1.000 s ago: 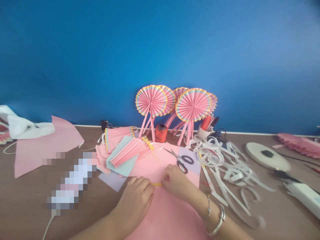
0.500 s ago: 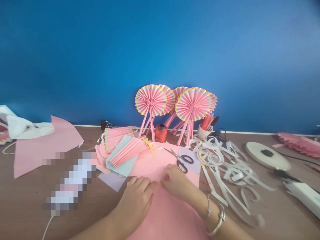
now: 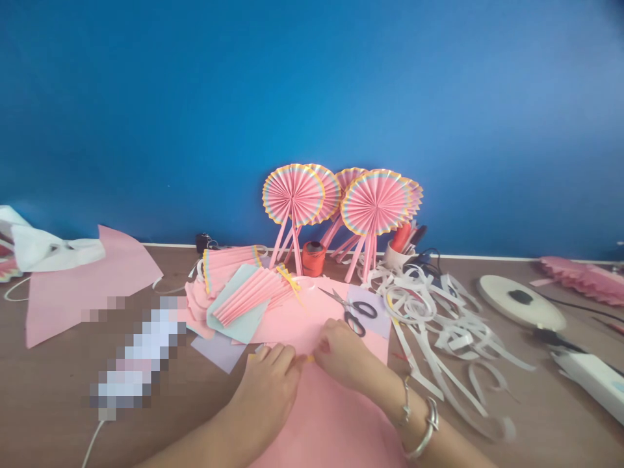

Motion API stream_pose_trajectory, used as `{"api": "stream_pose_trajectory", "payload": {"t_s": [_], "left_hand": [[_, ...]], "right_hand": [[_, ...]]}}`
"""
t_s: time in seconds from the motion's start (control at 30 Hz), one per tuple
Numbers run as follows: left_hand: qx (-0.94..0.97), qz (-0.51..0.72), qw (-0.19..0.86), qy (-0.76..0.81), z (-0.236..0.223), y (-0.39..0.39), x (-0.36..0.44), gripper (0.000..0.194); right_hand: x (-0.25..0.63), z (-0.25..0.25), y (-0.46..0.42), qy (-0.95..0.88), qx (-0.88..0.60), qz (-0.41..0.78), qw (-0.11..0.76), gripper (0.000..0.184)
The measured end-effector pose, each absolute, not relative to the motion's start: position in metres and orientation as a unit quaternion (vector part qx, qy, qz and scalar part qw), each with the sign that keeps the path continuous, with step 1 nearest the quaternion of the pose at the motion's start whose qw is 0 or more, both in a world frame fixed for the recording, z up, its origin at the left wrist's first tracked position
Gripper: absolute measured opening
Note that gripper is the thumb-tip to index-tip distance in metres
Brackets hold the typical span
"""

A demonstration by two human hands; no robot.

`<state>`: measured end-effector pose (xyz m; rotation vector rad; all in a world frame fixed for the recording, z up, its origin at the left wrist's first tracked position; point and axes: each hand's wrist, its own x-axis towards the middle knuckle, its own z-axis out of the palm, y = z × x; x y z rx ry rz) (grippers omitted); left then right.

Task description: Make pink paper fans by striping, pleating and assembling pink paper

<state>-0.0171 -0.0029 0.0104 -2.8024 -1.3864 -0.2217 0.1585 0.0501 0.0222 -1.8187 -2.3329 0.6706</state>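
Note:
A large sheet of pink paper (image 3: pixel 336 416) lies in front of me, running down under both forearms. Along its far edge a thin yellow strip (image 3: pixel 310 358) shows between my hands, and a bit of it peeks out left of my left fingers. My left hand (image 3: pixel 273 383) has its fingers bent together, pressing on that strip. Close beside it, my right hand (image 3: pixel 338 351) is closed, pinching the strip at its right part. What lies under the fingers is hidden. Just beyond my right hand rest open scissors (image 3: pixel 353 309) on pink and lilac paper.
Several pleated pink fans (image 3: pixel 293 195) stand against the blue wall, near an orange thread spool (image 3: pixel 313 259). Folded pink pleats (image 3: pixel 251 296) lie at centre left. White paper strips (image 3: pixel 439 312) tangle on the right, beside a cream round base (image 3: pixel 521 303). A pixelated object (image 3: pixel 141 357) lies left.
My left hand has shifted slightly, and a yellow end now shows at its left side. The right hand keeps its place.

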Motion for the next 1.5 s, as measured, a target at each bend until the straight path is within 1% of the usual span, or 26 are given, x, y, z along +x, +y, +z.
{"api": "stream_pose_trajectory", "payload": {"t_s": [0.1, 0.4, 0.5, 0.67, 0.83, 0.97, 1.17, 1.4, 1.5], "left_hand": [[-0.895, -0.067, 0.006, -0.441, 0.009, -0.003, -0.017, 0.031], [-0.892, -0.046, 0.000, -0.449, 0.011, -0.003, -0.016, 0.031], [-0.892, -0.043, -0.002, -0.450, 0.012, -0.004, -0.016, 0.033], [-0.888, -0.022, -0.017, -0.458, 0.015, -0.004, -0.015, 0.032], [-0.884, -0.002, -0.037, -0.465, 0.017, -0.002, -0.015, 0.030], [-0.880, 0.010, -0.048, -0.473, 0.018, -0.003, -0.014, 0.033], [-0.883, -0.004, -0.035, -0.468, 0.014, -0.003, -0.016, 0.033], [-0.889, -0.020, -0.022, -0.456, 0.013, -0.002, -0.017, 0.033], [-0.891, -0.032, -0.017, -0.452, 0.010, -0.003, -0.018, 0.033]], "right_hand": [[0.165, 0.027, 0.051, -0.776, -0.593, 0.213, 0.037, 0.006], [0.181, 0.056, 0.051, -0.762, -0.601, 0.240, -0.025, 0.002], [0.184, 0.056, 0.053, -0.789, -0.573, 0.217, -0.041, 0.009], [0.186, 0.048, 0.056, -0.796, -0.573, 0.193, -0.042, 0.007], [0.183, 0.049, 0.055, -0.801, -0.566, 0.180, -0.075, 0.010], [0.180, 0.055, 0.054, -0.796, -0.573, 0.174, -0.090, 0.013], [0.175, 0.067, 0.049, -0.776, -0.594, 0.180, -0.109, 0.020], [0.181, 0.066, 0.053, -0.784, -0.584, 0.168, -0.130, 0.019], [0.187, 0.067, 0.056, -0.784, -0.582, 0.148, -0.156, 0.019]]}}
